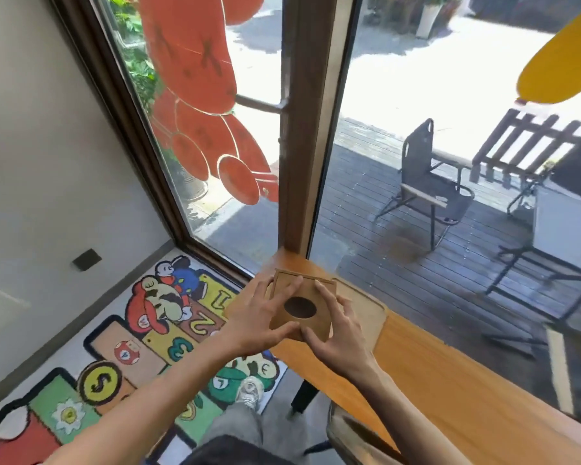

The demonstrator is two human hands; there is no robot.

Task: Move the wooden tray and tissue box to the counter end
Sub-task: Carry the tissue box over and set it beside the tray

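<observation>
Head view shows the left hand (260, 317) and right hand (341, 333) clasped on either side of the tissue box (301, 305), steadying it between them above the wooden tray (366, 313), likely to settle it squarely at the counter (433, 380) end.

head cam: worn, single view | faces forward-down along counter (426, 374) toward window (416, 162) | close over hands

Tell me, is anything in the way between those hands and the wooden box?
Nothing visible. The left hand and right hand already clasp the tissue box, which sits on the wooden tray at the counter end by the window.
</observation>
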